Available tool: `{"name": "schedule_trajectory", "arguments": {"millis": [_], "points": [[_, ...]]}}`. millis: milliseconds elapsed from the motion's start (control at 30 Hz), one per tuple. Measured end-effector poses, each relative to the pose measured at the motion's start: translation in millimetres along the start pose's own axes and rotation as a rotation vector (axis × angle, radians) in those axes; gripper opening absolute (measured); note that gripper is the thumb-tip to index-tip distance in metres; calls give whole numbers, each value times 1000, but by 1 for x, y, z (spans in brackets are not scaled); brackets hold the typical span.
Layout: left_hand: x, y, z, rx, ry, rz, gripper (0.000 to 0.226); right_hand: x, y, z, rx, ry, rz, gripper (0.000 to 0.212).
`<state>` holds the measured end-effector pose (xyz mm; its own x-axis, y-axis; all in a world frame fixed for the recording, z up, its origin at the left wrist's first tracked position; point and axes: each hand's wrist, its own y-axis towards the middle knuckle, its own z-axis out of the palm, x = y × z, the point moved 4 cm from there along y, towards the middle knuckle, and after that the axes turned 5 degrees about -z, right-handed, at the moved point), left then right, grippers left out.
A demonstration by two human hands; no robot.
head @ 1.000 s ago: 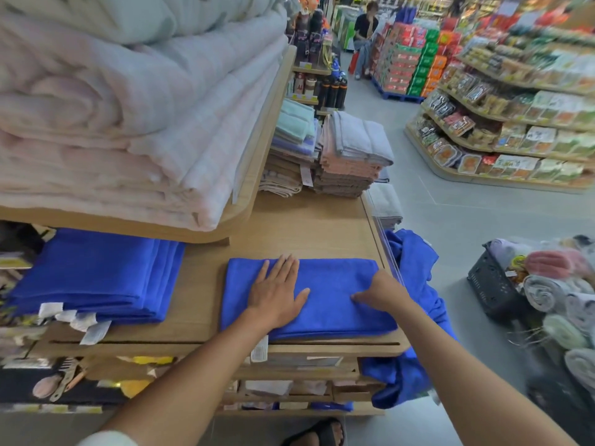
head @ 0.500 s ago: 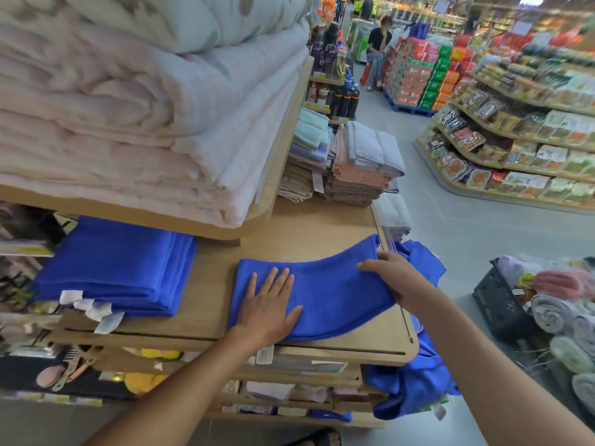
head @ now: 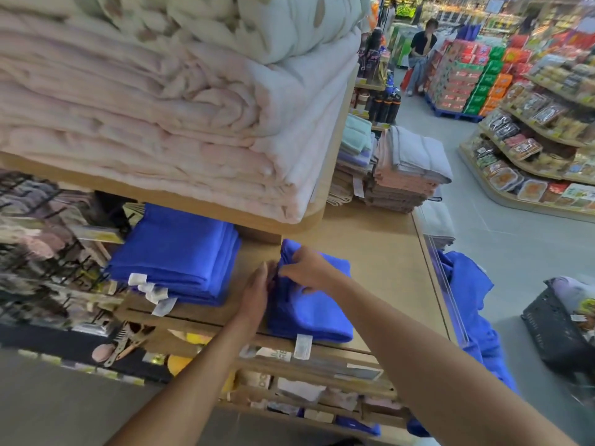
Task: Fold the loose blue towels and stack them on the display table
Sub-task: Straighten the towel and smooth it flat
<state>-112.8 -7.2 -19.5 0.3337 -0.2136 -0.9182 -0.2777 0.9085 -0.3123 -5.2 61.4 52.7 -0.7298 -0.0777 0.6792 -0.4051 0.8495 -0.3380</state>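
Note:
A blue towel [head: 317,312] lies folded in half on the wooden display table [head: 380,252], its white tag hanging over the front edge. My right hand [head: 306,268] grips the folded-over edge at the towel's left side. My left hand [head: 257,289] stands flat against that same left edge, fingers straight. A stack of folded blue towels [head: 177,252] sits to the left under the upper shelf. More loose blue towels [head: 467,304] hang off the table's right side toward the floor.
An upper shelf with thick pink and white blankets [head: 180,107] overhangs the table's left. Stacks of grey and pink towels [head: 409,169] stand at the back. A black basket [head: 560,329] of rolled cloths sits on the floor at right. A person sits far down the aisle.
My right hand has carried the towel's right end over to the left, folding it in half. My left hand has turned from lying flat on the towel to bracing its left edge.

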Motion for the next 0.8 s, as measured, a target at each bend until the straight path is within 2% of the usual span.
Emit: {"name": "schedule_trajectory", "arguments": {"millis": [67, 133, 167, 233, 300, 333, 433, 567, 800], "points": [[2, 5, -3, -7, 62, -17, 33, -10, 1, 7, 2, -28, 21, 31], [2, 12, -9, -50, 173, -12, 27, -24, -6, -6, -173, -70, -58, 25], [0, 14, -12, -78, 295, 38, 33, -33, -10, -14, -277, -139, -125, 25], [-9, 14, -8, -122, 666, 268, 45, -47, -19, -20, -401, -350, -267, 35], [-12, 13, 10, -89, 1011, 515, 56, -62, -22, -9, -375, -513, -318, 53], [-10, 16, 19, -51, 1156, 569, 60, -70, -21, -1, -339, -567, -299, 62], [9, 27, 29, 11, 1448, 470, 65, -95, -14, 14, -294, -637, -225, 76], [23, 33, 22, 30, 1496, 383, 65, -109, -8, 17, -329, -628, -233, 81], [21, 31, 23, 54, 1475, 349, 65, -108, -13, 16, -413, -522, -266, 75]]}}
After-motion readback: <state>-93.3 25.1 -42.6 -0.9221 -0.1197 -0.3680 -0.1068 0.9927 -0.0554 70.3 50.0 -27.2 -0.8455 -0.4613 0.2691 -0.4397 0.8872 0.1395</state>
